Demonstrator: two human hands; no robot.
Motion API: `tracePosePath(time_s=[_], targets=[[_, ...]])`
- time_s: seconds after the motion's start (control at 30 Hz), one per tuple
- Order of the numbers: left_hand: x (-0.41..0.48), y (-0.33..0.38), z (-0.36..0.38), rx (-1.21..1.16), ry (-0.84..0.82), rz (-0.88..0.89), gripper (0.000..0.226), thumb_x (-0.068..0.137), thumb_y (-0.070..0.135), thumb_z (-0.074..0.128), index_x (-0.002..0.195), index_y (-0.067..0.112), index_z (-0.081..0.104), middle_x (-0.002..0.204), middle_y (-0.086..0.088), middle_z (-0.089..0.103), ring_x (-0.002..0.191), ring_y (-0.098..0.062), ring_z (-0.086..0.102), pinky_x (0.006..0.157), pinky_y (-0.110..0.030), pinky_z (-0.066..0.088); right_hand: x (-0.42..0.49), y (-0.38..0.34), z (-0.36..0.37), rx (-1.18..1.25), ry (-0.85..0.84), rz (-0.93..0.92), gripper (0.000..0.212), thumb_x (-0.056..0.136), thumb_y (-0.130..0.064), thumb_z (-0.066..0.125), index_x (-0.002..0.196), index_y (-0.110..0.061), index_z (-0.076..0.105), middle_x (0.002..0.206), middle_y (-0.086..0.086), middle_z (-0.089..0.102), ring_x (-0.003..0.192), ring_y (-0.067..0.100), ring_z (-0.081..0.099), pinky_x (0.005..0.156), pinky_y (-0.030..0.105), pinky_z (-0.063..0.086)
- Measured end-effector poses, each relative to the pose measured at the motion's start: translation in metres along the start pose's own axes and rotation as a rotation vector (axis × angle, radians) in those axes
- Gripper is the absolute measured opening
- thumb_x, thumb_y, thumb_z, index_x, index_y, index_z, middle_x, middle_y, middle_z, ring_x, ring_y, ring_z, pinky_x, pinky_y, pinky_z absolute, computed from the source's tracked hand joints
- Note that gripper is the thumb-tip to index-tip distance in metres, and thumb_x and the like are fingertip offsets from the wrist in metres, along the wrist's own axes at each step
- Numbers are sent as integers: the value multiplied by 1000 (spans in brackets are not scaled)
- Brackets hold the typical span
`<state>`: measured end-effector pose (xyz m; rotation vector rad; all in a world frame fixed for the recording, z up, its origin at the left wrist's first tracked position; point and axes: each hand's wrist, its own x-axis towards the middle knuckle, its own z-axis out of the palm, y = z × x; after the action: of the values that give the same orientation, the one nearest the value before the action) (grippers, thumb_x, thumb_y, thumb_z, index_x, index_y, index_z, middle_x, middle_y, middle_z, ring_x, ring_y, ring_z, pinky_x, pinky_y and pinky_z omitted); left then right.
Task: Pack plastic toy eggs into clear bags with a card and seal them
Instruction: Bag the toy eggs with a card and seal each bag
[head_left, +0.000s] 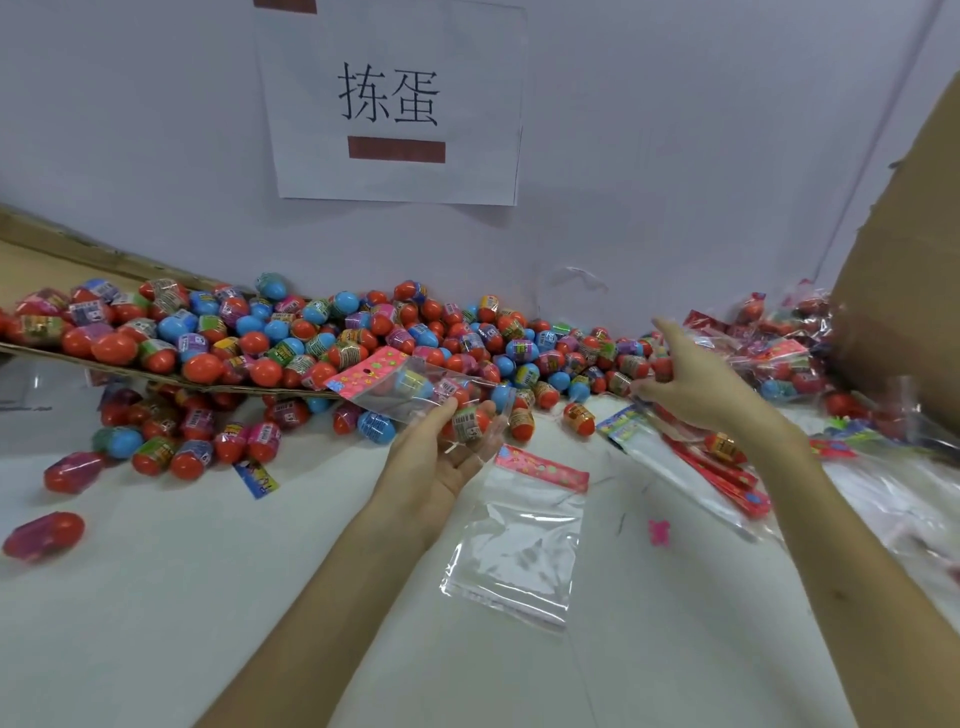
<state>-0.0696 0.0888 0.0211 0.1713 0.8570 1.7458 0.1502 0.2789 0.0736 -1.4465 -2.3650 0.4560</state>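
A person's left hand (441, 457), palm up near the centre, is cradling a clear plastic bag with a pink spotted header card (410, 387), its fingers curling round the lower end, where wrapped eggs are sitting. The right hand (696, 379), at three o'clock, is hovering with half-bent fingers at the edge of the heap of red and blue plastic toy eggs (363, 338) lying from nine o'clock towards three; whether it is grasping one cannot be told. An empty clear bag (519, 551) is lying flat on the white table (208, 597) at five o'clock.
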Motion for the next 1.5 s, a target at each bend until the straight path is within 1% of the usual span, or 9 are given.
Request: tracePosePath(time_s=[0.07, 0.23, 0.33, 0.43, 0.63, 0.93, 1.17, 1.33, 1.5], targets=[[0, -1, 0, 2, -3, 1, 36, 104, 15, 58, 137, -1, 56, 111, -21, 76, 93, -31, 78, 70, -37, 66, -3, -5, -6, 82, 5, -23, 87, 97, -28, 68, 163, -26, 11, 84, 9, 66, 64, 16, 57, 58, 28, 44], [0, -2, 0, 13, 7, -4, 37, 105, 16, 58, 138, 0, 56, 113, -20, 76, 98, -31, 77, 76, -38, 65, -24, -22, -29, 216, -340, -72, 43, 98, -32, 65, 138, -43, 55, 94, 1, 70, 60, 16, 62, 51, 24, 52], [0, -2, 0, 17, 2, -5, 37, 105, 16, 58, 137, 0, 56, 114, -21, 76, 100, -32, 77, 78, -39, 65, -36, -31, -31, 805, -474, -145, 29, 98, -30, 60, 124, -20, 68, 85, 12, 69, 53, 19, 63, 44, 21, 50], [0, -1, 1, 8, -8, -6, 37, 105, 17, 57, 138, 1, 56, 115, -21, 75, 104, -33, 75, 84, -41, 63, -42, -44, -8, 1174, -286, -185, 21, 105, -25, 47, 103, -7, 58, 74, 13, 64, 47, 22, 55, 40, 25, 46], [-2, -2, 2, 2, -29, 0, 37, 106, 18, 55, 138, 2, 56, 117, -21, 75, 107, -33, 74, 90, -43, 61, -54, -77, 56, 1183, -200, -118, 17, 83, -21, 51, 97, -14, 43, 79, 6, 50, 54, 12, 40, 49, 25, 35], [0, -2, -1, 71, -11, 43, 36, 106, 23, 55, 134, 2, 61, 123, -22, 72, 108, -31, 73, 87, -39, 63, -77, -85, 91, 732, 231, -417, 21, 88, -25, 76, 109, -25, 70, 108, -3, 62, 92, 14, 65, 75, 23, 56], [-2, -5, 1, 68, -6, 50, 35, 105, 20, 56, 134, 1, 61, 120, -22, 73, 106, -30, 74, 84, -38, 64, -82, -91, 100, 697, 397, -424, 37, 80, -3, 84, 107, -18, 64, 99, 0, 65, 88, 13, 68, 74, 23, 58], [-4, -12, 4, 78, -67, 22, 36, 106, 18, 54, 134, -4, 60, 124, -23, 71, 120, -33, 68, 92, -40, 62, -81, -88, 104, 596, 465, -423, 26, 80, -10, 86, 98, -17, 69, 94, -6, 67, 86, 8, 65, 74, 20, 54], [-4, -10, 2, 33, -64, 20, 34, 106, 16, 54, 135, -1, 59, 121, -22, 73, 112, -31, 73, 81, -37, 64, -80, -87, 104, 550, 419, -419, 14, 86, -9, 80, 97, -14, 74, 97, -6, 66, 84, 7, 62, 68, 15, 48]])
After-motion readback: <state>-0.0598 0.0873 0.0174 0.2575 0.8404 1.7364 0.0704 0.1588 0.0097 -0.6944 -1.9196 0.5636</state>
